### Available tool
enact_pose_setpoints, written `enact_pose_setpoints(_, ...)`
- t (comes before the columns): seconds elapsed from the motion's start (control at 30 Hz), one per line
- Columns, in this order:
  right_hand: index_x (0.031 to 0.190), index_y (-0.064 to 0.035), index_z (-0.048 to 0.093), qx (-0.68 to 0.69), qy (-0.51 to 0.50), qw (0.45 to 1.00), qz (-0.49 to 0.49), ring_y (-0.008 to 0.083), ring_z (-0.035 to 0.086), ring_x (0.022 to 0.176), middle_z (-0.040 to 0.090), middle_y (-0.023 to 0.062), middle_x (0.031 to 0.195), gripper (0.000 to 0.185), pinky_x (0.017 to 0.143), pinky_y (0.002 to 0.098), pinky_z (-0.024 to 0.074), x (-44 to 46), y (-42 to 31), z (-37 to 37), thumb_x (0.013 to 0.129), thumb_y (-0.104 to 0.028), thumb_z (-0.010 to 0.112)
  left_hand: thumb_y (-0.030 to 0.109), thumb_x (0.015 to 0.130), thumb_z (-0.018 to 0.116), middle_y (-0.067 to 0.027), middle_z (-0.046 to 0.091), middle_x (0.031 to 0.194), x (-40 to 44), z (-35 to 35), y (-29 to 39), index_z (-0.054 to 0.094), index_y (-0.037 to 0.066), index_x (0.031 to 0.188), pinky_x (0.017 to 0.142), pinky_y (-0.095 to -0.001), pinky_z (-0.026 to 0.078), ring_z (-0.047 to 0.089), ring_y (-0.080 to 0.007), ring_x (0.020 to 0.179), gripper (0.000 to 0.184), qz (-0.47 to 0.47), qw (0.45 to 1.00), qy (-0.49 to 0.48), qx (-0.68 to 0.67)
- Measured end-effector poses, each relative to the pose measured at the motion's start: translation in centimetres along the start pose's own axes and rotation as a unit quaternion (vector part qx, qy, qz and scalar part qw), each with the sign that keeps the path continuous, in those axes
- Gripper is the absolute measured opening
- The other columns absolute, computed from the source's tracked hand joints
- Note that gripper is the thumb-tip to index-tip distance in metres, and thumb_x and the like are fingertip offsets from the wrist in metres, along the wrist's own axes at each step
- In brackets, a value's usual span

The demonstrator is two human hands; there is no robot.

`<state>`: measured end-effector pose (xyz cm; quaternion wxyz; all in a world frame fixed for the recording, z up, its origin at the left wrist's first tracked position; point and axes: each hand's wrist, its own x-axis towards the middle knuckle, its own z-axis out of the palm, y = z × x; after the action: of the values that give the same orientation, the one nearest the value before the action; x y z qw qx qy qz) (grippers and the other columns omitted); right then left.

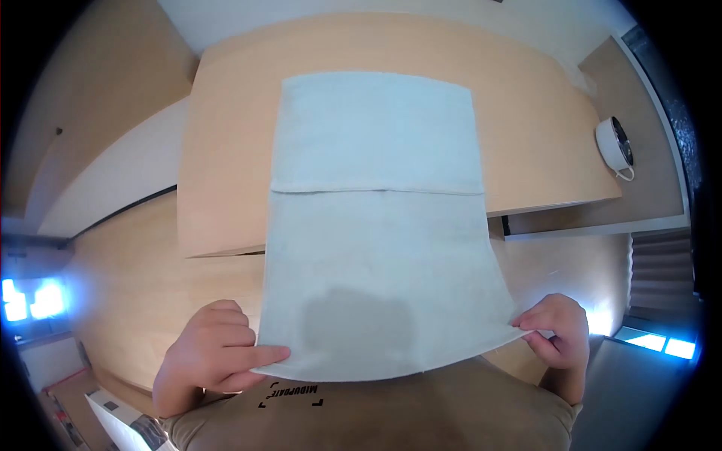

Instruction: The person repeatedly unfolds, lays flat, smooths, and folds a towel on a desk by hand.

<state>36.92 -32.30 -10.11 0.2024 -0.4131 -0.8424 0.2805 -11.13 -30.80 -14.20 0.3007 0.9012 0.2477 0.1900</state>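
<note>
A pale blue-grey cloth lies with its far part flat on the wooden table. Its near part hangs over the table's front edge toward my body. A fold or seam line crosses it from side to side, roughly a third of the way down. My left hand pinches the near left corner, index finger stretched over the top. At the near right corner, my right hand grips the edge between thumb and fingers. The near edge is held up in front of my shirt, sagging slightly in the middle, and a dark shadow falls on it.
The light wooden table spreads beneath the cloth. To the right, a white cup-like container with a handle stands on a lower surface. A white-edged panel runs beside the table. Pale wooden floor shows on the left.
</note>
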Motion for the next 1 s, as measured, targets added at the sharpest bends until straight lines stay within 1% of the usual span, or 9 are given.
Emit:
enact_pose_setpoints(0.13, 0.089, -0.0088, 0.070, 0.044, -0.035, 0.997, -0.057, 0.0222, 0.067, 0.070, 0.073, 0.0050, 0.091, 0.017, 0.059, 0.0344, 0.0481, 1.3, 2.4, 0.0, 0.074, -0.003, 0.074, 0.021, 0.081, 0.072, 0.0011, 0.047, 0.062, 1.8, -0.7, -0.9, 0.077, 0.016, 0.097, 0.055, -0.0337, 0.034, 0.045, -0.0198, 0.053, 0.017, -0.008, 0.999, 0.001, -0.037)
enact_pose_setpoints(0.27, 0.088, -0.0093, 0.071, 0.032, -0.060, 0.997, -0.043, 0.0212, 0.067, 0.070, 0.073, 0.0028, 0.091, 0.017, 0.058, 0.0333, 0.0474, 1.5, 4.3, 1.6, 0.072, -0.006, 0.077, 0.021, 0.081, 0.072, 0.0010, 0.049, 0.066, 1.4, 0.3, -1.9, 0.077, 0.018, 0.096, 0.057, -0.0339, 0.034, 0.046, -0.0194, 0.057, 0.017, -0.060, 0.994, -0.014, -0.085)
enact_pose_setpoints(0.47, 0.088, -0.0104, 0.073, 0.041, -0.106, 0.993, -0.025, 0.0203, 0.067, 0.070, 0.072, 0.0024, 0.085, 0.018, 0.060, 0.0337, 0.0475, 1.5, 5.2, -1.4, 0.071, -0.006, 0.078, 0.020, 0.087, 0.066, -0.0041, 0.065, 0.098, 4.2, 0.9, -1.6, 0.077, 0.015, 0.098, 0.074, -0.0343, 0.044, 0.061, -0.0232, 0.086, 0.016, 0.013, 0.983, -0.034, -0.178)
enact_pose_setpoints(0.57, 0.088, -0.0111, 0.073, 0.035, -0.125, 0.992, -0.011, 0.0212, 0.067, 0.071, 0.072, 0.0028, 0.083, 0.018, 0.060, 0.0345, 0.0477, 0.9, 5.2, -2.2, 0.072, -0.006, 0.078, 0.021, 0.090, 0.064, -0.0056, 0.067, 0.106, 3.7, 3.3, -2.2, 0.075, 0.012, 0.100, 0.081, -0.0366, 0.046, 0.063, -0.0251, 0.095, 0.017, 0.039, 0.967, -0.036, -0.248)
enact_pose_setpoints(0.67, 0.092, -0.0115, 0.072, 0.015, -0.196, 0.980, 0.015, 0.0235, 0.067, 0.076, 0.072, 0.0036, 0.086, 0.019, 0.065, 0.0360, 0.0487, 0.7, 5.6, -2.2, 0.074, -0.009, 0.077, 0.020, 0.089, 0.068, -0.0054, 0.067, 0.106, 3.5, 5.2, -2.8, 0.073, 0.011, 0.100, 0.081, -0.0378, 0.048, 0.063, -0.0256, 0.092, 0.016, 0.021, 0.954, -0.056, -0.294)
enact_pose_setpoints(0.73, 0.096, -0.0115, 0.072, -0.037, -0.267, 0.960, 0.069, 0.0254, 0.067, 0.081, 0.072, 0.0045, 0.092, 0.021, 0.071, 0.0369, 0.0498, 0.5, 6.2, -0.8, 0.075, -0.011, 0.077, 0.018, 0.084, 0.073, -0.0055, 0.067, 0.106, 3.6, 6.3, -3.4, 0.073, 0.010, 0.098, 0.080, -0.0374, 0.048, 0.063, -0.0257, 0.091, 0.016, -0.010, 0.963, -0.021, -0.268)
enact_pose_setpoints(0.83, 0.096, -0.0109, 0.070, -0.103, -0.189, 0.974, 0.068, 0.0278, 0.066, 0.085, 0.072, 0.0057, 0.095, 0.019, 0.076, 0.0392, 0.0504, 0.9, 7.0, 0.7, 0.078, -0.012, 0.076, 0.012, 0.075, 0.081, -0.0042, 0.067, 0.099, 4.6, 6.5, -3.9, 0.071, 0.010, 0.092, 0.073, -0.0388, 0.048, 0.063, -0.0249, 0.087, 0.020, -0.051, 0.983, 0.046, -0.172)
enact_pose_setpoints(0.9, 0.089, -0.0085, 0.066, -0.119, -0.108, 0.986, 0.046, 0.0295, 0.063, 0.082, 0.067, 0.0084, 0.086, 0.014, 0.072, 0.0424, 0.0486, 2.7, 8.0, 0.4, 0.078, -0.013, 0.075, 0.012, 0.073, 0.081, -0.0037, 0.067, 0.094, 4.2, 5.9, -4.6, 0.069, 0.010, 0.087, 0.071, -0.0400, 0.047, 0.063, -0.0247, 0.085, 0.018, -0.041, 0.990, 0.107, -0.081)
enact_pose_setpoints(1.0, 0.087, -0.0064, 0.067, -0.238, 0.011, 0.971, -0.024, 0.0312, 0.062, 0.082, 0.066, 0.0097, 0.084, 0.013, 0.073, 0.0422, 0.0485, 6.7, 10.7, 0.8, 0.077, -0.007, 0.076, 0.010, 0.073, 0.081, -0.0039, 0.066, 0.088, 6.3, 4.5, -6.0, 0.067, 0.010, 0.083, 0.068, -0.0402, 0.045, 0.062, -0.0242, 0.082, 0.018, -0.068, 0.959, 0.195, 0.193)
